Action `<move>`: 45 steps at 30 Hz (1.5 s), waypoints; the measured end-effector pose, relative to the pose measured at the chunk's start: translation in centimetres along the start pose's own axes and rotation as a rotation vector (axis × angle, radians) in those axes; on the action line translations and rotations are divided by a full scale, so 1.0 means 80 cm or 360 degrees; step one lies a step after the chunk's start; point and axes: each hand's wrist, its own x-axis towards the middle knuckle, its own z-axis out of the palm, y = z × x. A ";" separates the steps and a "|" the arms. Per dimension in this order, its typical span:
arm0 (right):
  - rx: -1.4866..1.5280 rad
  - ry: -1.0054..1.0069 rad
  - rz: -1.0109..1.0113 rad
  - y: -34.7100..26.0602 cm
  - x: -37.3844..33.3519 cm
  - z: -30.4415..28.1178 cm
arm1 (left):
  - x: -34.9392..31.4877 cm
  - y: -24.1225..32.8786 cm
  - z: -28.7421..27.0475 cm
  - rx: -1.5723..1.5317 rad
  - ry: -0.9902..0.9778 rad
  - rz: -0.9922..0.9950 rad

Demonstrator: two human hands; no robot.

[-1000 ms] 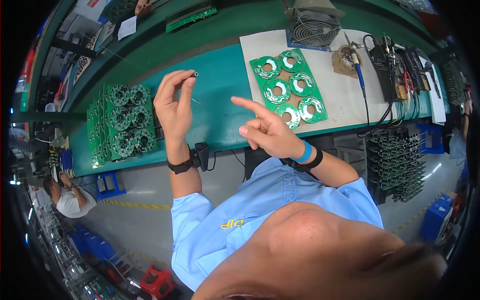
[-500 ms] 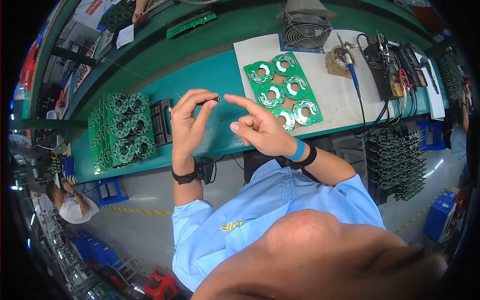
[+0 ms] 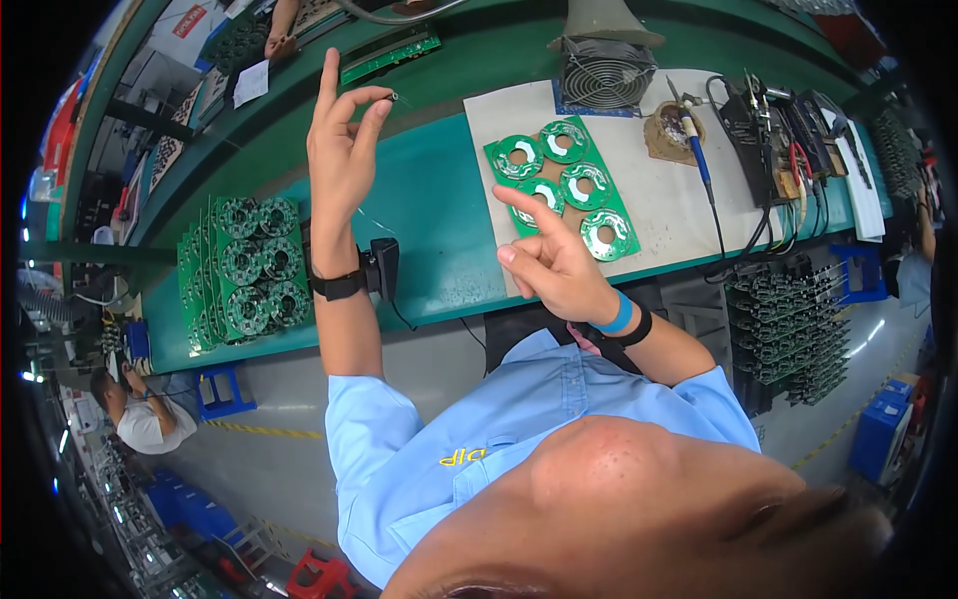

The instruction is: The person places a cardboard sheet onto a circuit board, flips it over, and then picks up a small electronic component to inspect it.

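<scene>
My left hand (image 3: 341,140) is raised over the back of the bench, its index finger stretched upward. Between thumb and another finger it pinches a small dark tube-like piece (image 3: 393,97), too small to make out fully. Thin shiny strands show near the fingertips and below, beside the wrist. My right hand (image 3: 561,262) hovers at the near left edge of the green circuit board panel (image 3: 574,168), with index finger and thumb apart and nothing held. The panel of ring-shaped boards lies on a pale sheet. Partly behind my left forearm, a black tray is hidden.
Upright green circuit boards (image 3: 239,285) stand in a row at left. A fan (image 3: 605,75) sits at the back, right of it a soldering iron (image 3: 699,150) in its holder. Tools and cables (image 3: 778,140) crowd the right end. Another person (image 3: 155,419) is at far left.
My left hand has moved up and away to the left with the small piece, its index finger now raised. My right hand has shifted right and slightly nearer to me.
</scene>
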 end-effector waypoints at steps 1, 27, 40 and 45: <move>0.0001 0.0016 -0.0007 -0.004 -0.005 -0.002 | 0.004 -0.002 0.004 -0.0022 0.0010 0.0014; -0.1082 0.1295 -0.0464 0.029 -0.084 -0.181 | 0.343 -0.354 0.042 0.1162 0.0273 0.0061; -0.1495 0.1287 -0.0317 0.027 -0.077 -0.174 | 0.440 -0.529 0.073 0.0875 0.0205 0.0012; -0.1469 0.1321 -0.0328 0.043 -0.103 -0.178 | 0.462 -0.546 0.114 0.0512 0.0192 0.0078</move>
